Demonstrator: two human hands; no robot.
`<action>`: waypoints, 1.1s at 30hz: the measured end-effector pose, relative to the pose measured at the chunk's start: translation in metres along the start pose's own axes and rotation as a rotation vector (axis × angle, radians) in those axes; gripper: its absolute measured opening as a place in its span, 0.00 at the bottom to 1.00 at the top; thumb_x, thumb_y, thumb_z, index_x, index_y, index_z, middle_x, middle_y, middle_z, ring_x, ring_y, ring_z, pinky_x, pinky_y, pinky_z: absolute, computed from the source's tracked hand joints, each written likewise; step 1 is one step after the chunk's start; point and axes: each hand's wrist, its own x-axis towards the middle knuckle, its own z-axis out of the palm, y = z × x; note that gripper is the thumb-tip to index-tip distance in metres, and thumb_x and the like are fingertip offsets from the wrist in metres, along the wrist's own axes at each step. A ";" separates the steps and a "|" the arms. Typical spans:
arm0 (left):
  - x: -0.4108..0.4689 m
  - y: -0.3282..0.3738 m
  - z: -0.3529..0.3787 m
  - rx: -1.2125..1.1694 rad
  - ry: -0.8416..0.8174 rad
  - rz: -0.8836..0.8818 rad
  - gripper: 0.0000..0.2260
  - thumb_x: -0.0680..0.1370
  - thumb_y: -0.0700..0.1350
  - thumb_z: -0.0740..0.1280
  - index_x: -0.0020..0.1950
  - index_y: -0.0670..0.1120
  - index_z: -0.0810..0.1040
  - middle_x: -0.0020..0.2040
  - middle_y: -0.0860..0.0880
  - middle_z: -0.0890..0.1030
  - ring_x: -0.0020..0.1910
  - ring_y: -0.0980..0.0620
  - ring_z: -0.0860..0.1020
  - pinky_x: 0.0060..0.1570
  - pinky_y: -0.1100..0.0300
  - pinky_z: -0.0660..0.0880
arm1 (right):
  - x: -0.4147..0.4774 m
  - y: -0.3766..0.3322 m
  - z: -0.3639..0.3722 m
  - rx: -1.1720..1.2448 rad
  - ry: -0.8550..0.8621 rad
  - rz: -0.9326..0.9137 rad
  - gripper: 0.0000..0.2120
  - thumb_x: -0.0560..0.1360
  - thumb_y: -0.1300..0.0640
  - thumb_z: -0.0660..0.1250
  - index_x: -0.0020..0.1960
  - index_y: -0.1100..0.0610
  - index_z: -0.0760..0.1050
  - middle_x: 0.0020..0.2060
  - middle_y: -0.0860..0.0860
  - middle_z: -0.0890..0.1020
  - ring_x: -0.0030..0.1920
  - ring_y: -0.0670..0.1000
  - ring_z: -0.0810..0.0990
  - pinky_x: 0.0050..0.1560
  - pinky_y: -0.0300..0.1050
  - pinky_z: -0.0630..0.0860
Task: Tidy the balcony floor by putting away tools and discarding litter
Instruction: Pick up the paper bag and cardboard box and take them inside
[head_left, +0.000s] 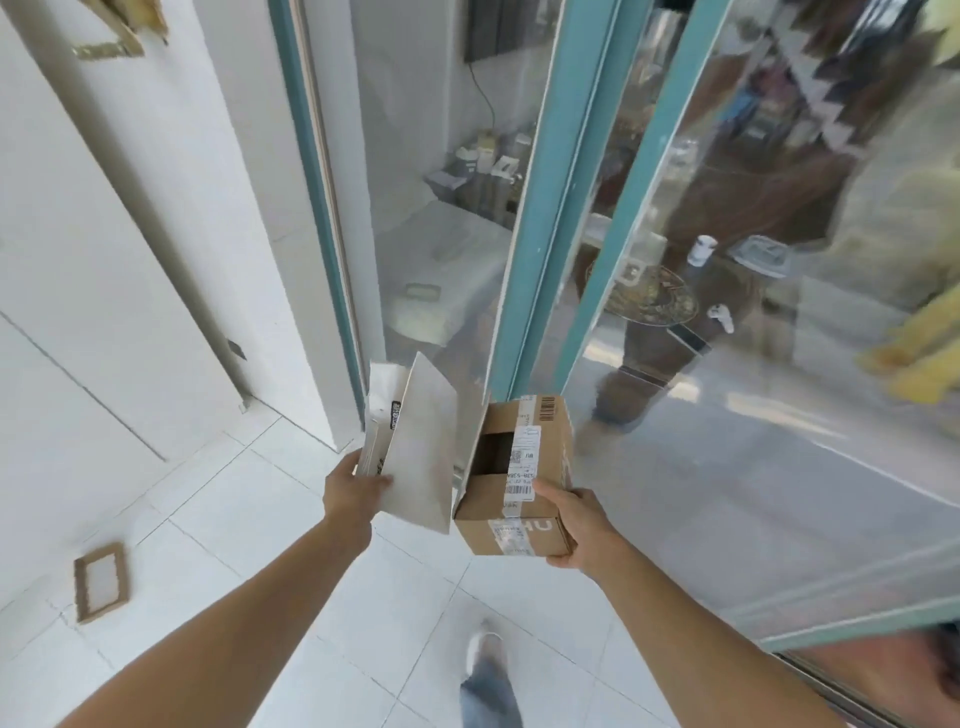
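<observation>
While both hands are loaded with litter, the tidying looks only partly done, as I judge it. Nearest, one shoe steps over the white tiled floor. Toward the floor's left edge lies one brown cardboard frame, flat on the tiles and untouched, so it is left to collect. Farther out, the left hand has its grip clamped on white flattened packaging. It seems to be two pieces, a plain sheet and a printed carton behind, though I cannot be sure. Just beside it the right hand grips one brown taped box by its near corner, the top partly open. Both loads are held in the air above the floor, not yet discarded. Beyond stands the teal-framed sliding door. No tools or bin show.
</observation>
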 end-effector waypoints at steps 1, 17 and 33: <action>-0.006 -0.004 0.008 0.033 -0.027 0.003 0.20 0.70 0.28 0.67 0.56 0.47 0.77 0.48 0.44 0.80 0.47 0.43 0.77 0.58 0.46 0.76 | -0.006 0.009 -0.011 0.028 0.025 0.004 0.29 0.68 0.47 0.74 0.61 0.51 0.63 0.55 0.55 0.77 0.52 0.58 0.76 0.55 0.60 0.71; -0.155 -0.100 0.204 0.382 -0.567 0.020 0.19 0.71 0.28 0.67 0.60 0.41 0.75 0.46 0.43 0.77 0.45 0.44 0.74 0.45 0.52 0.71 | -0.107 0.143 -0.249 0.464 0.413 0.050 0.29 0.68 0.47 0.74 0.62 0.51 0.65 0.55 0.55 0.78 0.51 0.59 0.78 0.47 0.56 0.72; -0.402 -0.260 0.416 0.582 -0.912 0.022 0.17 0.69 0.31 0.69 0.56 0.41 0.77 0.50 0.40 0.80 0.44 0.43 0.77 0.46 0.47 0.76 | -0.219 0.312 -0.539 0.725 0.703 0.092 0.25 0.70 0.49 0.72 0.60 0.53 0.64 0.53 0.56 0.77 0.43 0.54 0.77 0.47 0.56 0.73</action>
